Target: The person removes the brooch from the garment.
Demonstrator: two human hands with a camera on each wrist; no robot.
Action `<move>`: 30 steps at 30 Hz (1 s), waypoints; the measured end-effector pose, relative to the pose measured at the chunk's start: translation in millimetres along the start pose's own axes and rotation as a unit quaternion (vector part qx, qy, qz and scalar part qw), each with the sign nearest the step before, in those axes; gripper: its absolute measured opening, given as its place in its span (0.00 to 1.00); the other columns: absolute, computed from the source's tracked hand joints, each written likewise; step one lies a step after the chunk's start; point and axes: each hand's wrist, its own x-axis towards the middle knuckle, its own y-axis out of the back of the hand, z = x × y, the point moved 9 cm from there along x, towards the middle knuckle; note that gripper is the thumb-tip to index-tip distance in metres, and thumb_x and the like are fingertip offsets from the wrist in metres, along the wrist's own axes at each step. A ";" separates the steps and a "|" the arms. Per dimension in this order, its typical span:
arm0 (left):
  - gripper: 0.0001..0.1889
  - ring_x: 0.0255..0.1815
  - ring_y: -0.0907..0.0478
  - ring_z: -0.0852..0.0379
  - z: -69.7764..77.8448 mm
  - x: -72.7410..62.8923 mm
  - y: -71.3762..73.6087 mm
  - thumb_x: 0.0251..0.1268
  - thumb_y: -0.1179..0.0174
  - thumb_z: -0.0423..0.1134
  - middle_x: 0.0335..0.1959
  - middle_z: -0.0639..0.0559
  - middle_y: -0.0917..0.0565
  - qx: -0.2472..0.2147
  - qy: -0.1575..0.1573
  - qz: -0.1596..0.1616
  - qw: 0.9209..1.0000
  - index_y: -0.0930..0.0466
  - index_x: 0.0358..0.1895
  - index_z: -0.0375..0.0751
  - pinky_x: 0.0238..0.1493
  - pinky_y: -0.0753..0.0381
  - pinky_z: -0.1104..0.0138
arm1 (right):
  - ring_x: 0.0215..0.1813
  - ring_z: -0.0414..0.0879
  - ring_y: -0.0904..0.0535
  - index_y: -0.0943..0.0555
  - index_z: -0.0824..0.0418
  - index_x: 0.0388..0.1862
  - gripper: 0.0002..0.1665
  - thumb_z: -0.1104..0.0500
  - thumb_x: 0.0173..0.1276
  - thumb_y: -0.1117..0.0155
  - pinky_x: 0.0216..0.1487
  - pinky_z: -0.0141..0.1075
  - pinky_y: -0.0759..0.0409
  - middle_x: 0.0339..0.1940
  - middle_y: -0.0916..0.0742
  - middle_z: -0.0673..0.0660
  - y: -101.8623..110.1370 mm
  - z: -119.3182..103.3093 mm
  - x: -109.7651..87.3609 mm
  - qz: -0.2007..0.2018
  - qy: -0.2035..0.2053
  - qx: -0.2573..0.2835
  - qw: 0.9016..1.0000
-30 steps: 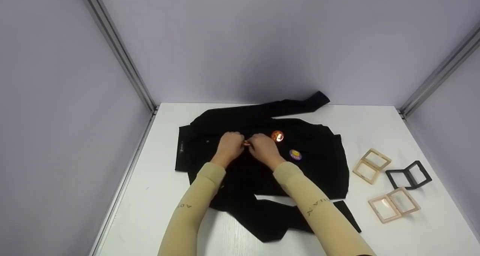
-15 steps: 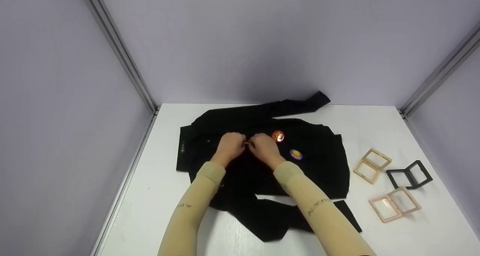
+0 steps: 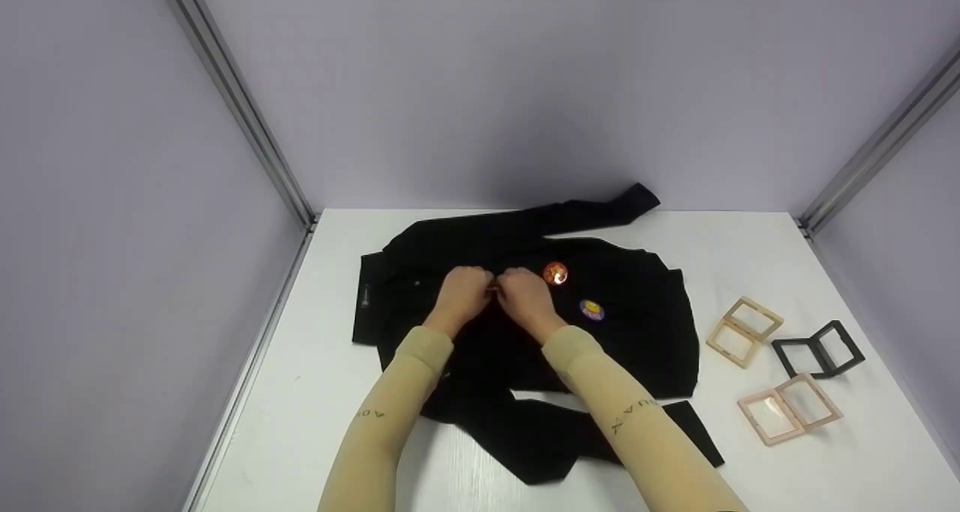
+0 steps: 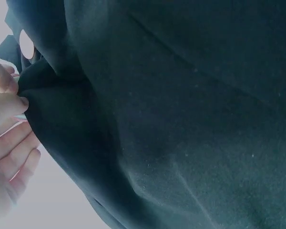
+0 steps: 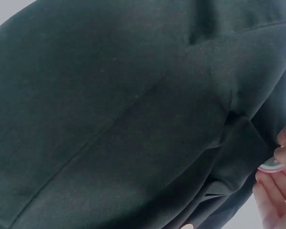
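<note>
A black long-sleeved garment [image 3: 630, 347] lies spread on the white table. In the head view my left hand [image 3: 463, 296] and right hand [image 3: 526, 298] meet over its middle, knuckles up. Between them shows a sliver of a small round badge [image 3: 492, 288]. Its pale back and reddish rim, with the badge [image 5: 271, 165] pinched between thumb and fingers, appear at the right wrist view's edge. In the left wrist view, a thumb [image 4: 12, 104] pinches the lifted black cloth [image 4: 47, 105] right at the badge. The badge's pin is hidden.
An orange badge [image 3: 556, 273] and a purple and yellow badge [image 3: 592, 310] sit on the garment to the right. Folding display frames stand on the table's right: one yellowish [image 3: 739, 332], one black [image 3: 819, 351], one pinkish [image 3: 789, 409]. Walls border the table at the back and sides.
Both hands stay at the same spot on the garment. The right hand and forearm have shifted slightly left, drawing the hands closer, and less of the badge between them shows.
</note>
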 end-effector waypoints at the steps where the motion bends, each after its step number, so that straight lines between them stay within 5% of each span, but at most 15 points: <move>1: 0.07 0.33 0.13 0.43 0.4 -0.1 0.6 0.65 0.29 0.39 0.29 0.44 0.11 0.001 0.000 0.002 1.000 0.14 0.31 0.40 0.42 0.13 0.52 | 0.35 0.58 0.14 0.15 0.64 0.27 0.08 0.64 0.67 0.29 0.38 0.51 0.14 0.29 0.12 0.60 0.1 0.3 0.4 0.001 -0.003 -0.002 1.000; 11: 0.06 0.33 0.14 0.43 1.2 -2.9 3.1 0.62 0.29 0.37 0.29 0.45 0.12 -0.009 -0.002 0.007 1.000 0.15 0.30 0.40 0.43 0.14 0.52 | 0.35 0.57 0.13 0.15 0.63 0.28 0.07 0.63 0.66 0.30 0.39 0.50 0.14 0.29 0.12 0.59 -3.4 5.6 0.7 -0.017 -0.030 0.007 0.999; 21: 0.05 0.33 0.14 0.44 -0.2 -1.9 3.9 0.61 0.29 0.35 0.29 0.46 0.12 -0.016 0.003 0.018 1.000 0.15 0.29 0.40 0.43 0.14 0.53 | 0.34 0.56 0.14 0.16 0.63 0.26 0.07 0.64 0.64 0.29 0.37 0.49 0.14 0.28 0.13 0.59 -1.5 4.6 -0.2 0.007 -0.027 0.011 1.000; 30: 0.07 0.30 0.14 0.48 3.0 -5.5 4.3 0.60 0.28 0.35 0.27 0.48 0.12 -0.007 -0.011 0.061 0.998 0.17 0.26 0.42 0.41 0.14 0.56 | 0.31 0.55 0.16 0.19 0.61 0.22 0.10 0.63 0.60 0.27 0.32 0.48 0.15 0.25 0.14 0.58 0.7 2.0 -3.1 0.037 -0.027 -0.004 0.999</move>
